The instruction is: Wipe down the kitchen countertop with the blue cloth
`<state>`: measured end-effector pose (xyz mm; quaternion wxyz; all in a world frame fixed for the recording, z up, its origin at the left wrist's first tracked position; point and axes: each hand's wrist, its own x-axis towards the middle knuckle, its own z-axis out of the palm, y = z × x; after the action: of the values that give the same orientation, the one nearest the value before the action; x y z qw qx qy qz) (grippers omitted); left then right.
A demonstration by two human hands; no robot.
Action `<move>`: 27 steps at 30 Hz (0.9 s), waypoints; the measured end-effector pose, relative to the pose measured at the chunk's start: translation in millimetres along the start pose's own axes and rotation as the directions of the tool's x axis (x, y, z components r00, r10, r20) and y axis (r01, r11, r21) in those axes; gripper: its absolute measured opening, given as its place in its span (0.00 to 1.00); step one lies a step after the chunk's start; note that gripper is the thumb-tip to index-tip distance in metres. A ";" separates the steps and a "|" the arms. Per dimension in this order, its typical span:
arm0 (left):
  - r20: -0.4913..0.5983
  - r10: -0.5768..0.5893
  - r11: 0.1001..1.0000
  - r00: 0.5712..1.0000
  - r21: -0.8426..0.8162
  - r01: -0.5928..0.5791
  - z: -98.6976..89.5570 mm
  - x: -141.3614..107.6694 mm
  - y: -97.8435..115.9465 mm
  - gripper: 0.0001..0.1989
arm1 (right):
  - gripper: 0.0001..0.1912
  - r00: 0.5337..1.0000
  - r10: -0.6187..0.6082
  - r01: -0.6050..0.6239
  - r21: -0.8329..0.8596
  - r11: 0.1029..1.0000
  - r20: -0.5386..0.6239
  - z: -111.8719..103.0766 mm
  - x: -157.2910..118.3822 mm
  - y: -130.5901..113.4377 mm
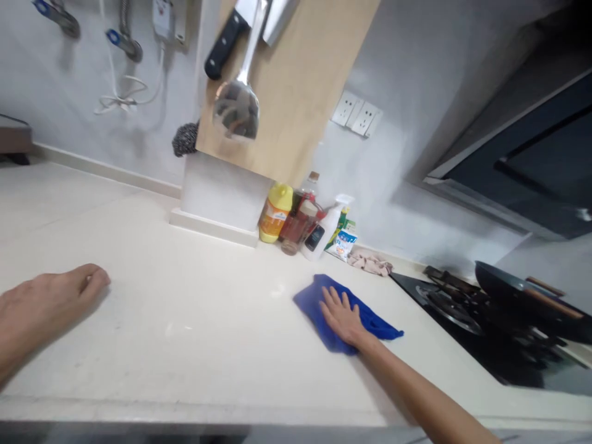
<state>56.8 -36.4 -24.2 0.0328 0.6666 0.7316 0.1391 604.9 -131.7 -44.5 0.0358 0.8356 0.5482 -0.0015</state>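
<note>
Our right hand lies palm down on a blue microfibre cloth, its fingers spread open and pressing flat rather than gripping a fold. The cloth sits on the pale worktop, rucked a little under the fingers and trailing out to their right, towards a black gas hob carrying a dark wok. As things lie, the cloth is down and under load, and neither hand has taken up anything else. Well left of the right fingers, our left hand sits low over the worktop, the arm reaching in from the edge of the view. Its fingers curl under, so we cannot tell whether they are closed or merely relaxed, though they hold nothing we can see. Beyond the right fingers stand a yellow plastic bottle, a sauce bottle and a white spray bottle, with a crumpled pinkish rag nearby, all apart from both hands
</note>
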 end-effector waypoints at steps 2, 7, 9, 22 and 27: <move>0.037 -0.039 0.999 0.999 0.031 0.038 -7.2 -10.0 9.8 0.26 | 0.33 0.999 -0.038 0.038 0.006 0.999 0.006 -4.2 -6.1 -30.2; 0.067 0.007 0.999 0.998 -0.031 -0.005 -26.2 -31.5 25.3 0.24 | 0.34 0.995 -0.096 0.096 0.049 0.994 0.015 -17.8 -6.4 -109.4; 0.064 0.033 0.998 0.997 -0.051 -0.030 -28.7 -34.9 24.9 0.22 | 0.34 0.990 -0.137 0.135 0.070 0.988 0.017 -22.5 -6.7 -142.2; -0.051 0.138 0.989 0.989 -0.049 -0.141 -8.0 -32.9 14.7 0.19 | 0.37 0.894 -0.447 0.442 0.125 0.889 0.019 -41.9 -19.9 -316.0; -0.091 0.152 0.980 0.984 -0.111 -0.162 -7.3 -32.1 14.5 0.19 | 0.38 0.892 -0.451 0.445 0.127 0.887 0.027 -48.4 -10.1 -364.6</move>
<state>72.6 -68.1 -18.0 0.0313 0.7129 0.6678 0.2115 265.1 6.5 -17.0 0.0009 0.6868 0.7239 -0.0653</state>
